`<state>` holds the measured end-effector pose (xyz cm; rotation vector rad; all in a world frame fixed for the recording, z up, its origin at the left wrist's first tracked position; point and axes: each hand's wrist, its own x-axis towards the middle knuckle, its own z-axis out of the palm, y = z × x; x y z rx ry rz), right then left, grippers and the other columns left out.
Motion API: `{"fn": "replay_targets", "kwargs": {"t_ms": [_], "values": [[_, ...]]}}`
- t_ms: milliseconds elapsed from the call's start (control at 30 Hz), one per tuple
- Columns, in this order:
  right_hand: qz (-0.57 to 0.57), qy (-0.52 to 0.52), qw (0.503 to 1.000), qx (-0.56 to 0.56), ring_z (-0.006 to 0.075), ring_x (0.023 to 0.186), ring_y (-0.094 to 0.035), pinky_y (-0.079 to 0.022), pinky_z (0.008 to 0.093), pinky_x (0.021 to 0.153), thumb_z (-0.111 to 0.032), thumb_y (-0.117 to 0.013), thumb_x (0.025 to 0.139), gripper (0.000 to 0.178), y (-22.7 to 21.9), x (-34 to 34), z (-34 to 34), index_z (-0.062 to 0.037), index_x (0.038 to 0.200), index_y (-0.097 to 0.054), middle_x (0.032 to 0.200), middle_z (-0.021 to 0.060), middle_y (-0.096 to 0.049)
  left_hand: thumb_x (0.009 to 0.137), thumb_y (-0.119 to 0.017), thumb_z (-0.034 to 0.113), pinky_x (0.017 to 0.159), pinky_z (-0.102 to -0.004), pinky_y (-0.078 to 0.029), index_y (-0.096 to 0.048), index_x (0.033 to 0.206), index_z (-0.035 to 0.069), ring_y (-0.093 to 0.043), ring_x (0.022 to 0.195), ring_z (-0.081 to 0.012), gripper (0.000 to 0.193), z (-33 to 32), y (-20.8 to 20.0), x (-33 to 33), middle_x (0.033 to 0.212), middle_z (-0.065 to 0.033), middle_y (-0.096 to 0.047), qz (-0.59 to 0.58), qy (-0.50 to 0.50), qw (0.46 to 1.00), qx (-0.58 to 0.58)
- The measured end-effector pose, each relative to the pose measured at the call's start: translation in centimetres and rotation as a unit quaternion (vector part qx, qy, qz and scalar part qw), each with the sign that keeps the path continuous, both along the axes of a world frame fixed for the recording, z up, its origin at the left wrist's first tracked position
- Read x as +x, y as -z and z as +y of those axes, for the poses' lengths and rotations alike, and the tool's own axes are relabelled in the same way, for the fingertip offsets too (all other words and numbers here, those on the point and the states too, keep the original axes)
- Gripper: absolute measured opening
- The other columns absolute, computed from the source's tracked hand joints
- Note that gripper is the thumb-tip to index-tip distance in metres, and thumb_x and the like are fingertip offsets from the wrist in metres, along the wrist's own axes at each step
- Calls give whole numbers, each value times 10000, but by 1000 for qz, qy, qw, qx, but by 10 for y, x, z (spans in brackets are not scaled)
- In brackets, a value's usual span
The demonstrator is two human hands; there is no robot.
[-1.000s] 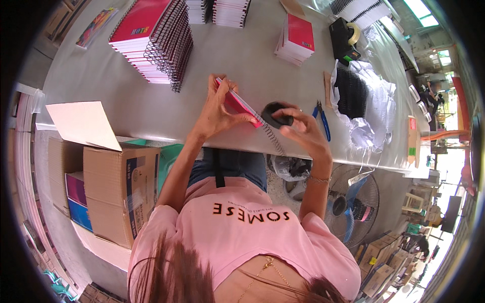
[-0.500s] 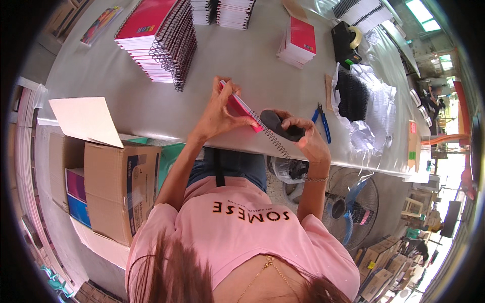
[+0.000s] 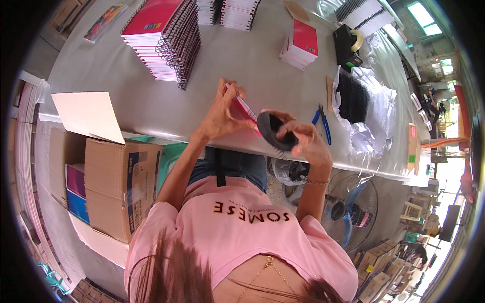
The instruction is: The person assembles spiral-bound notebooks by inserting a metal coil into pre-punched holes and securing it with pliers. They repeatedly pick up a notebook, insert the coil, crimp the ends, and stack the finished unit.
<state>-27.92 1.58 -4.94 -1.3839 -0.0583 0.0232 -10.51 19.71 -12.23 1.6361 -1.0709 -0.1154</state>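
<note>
In my left hand [image 3: 217,116] is a thin red notebook [image 3: 239,106], gripped at both ends between thumb and fingers, its white page edge slanting toward my right hand. My right hand [image 3: 310,144] has its fingers inside a dark, hollow, cup-shaped piece [image 3: 267,132], which is tilted against the notebook's near end. Just below this piece a bit of black wire coil [image 3: 277,151] shows; the rest of it is hidden. Blue-handled cutting pliers [image 3: 326,127] lie on the table to the right of my right hand.
A tall stack of red coil-bound notebooks [image 3: 160,48] stands at the far left. Farther right are loose red pads [image 3: 304,43], a black tape dispenser [image 3: 343,50] and black coils [image 3: 352,98] on white wrapping. An open carton [image 3: 108,187] and a fan [image 3: 348,209] flank me.
The dark cup-shaped piece has turned in my right hand, so its hollow shows. Less of the coil's hanging tail is visible now. My left hand still holds the notebook.
</note>
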Motion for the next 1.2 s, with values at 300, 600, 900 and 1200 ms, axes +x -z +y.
{"fn": "replay_targets", "kwargs": {"t_ms": [300, 600, 900, 1200], "values": [[66, 114, 989, -70, 199, 1130, -545, -397, 323, 978, -355, -813, 784, 418, 13, 4, -8, -20, 1010, -709, 1313, 133, -596, 490, -989, 302, 923, -396, -424, -467, 1039, 102, -450, 1062, -325, 783, 0, -10, -8, 1077, -123, -417, 12, 11, 1000, -8], [158, 122, 969, -144, 189, 1143, -557, -422, 314, 982, -303, -822, 799, 409, -6, 24, 8, 4, 1044, -707, 1279, 114, -598, 537, -982, 310, 965, -362, -401, -331, 1348, 86, -449, 1133, -233, 1064, 0, 15, -2, 1249, -105, -417, 112, 58, 991, -45], [-6, 55, 997, -60, 157, 1121, -569, -434, 272, 958, -282, -797, 825, 394, -1, 17, 7, -14, 1094, -692, 1331, 95, -570, 607, -939, 186, 934, -301, -367, -307, 1408, 108, -431, 1044, -166, 1023, 3, -1, -5, 1093, -31, -400, 168, 108, 980, -23], [112, 109, 980, -126, 144, 1182, -504, -400, 278, 966, -355, -814, 807, 471, -2, 28, 1, -8, 1098, -684, 1363, 120, -525, 660, -918, 245, 1003, -340, -364, -322, 1404, 102, -443, 1144, -227, 964, 3, 0, -6, 1222, -113, -422, 172, 125, 977, -10]]}}
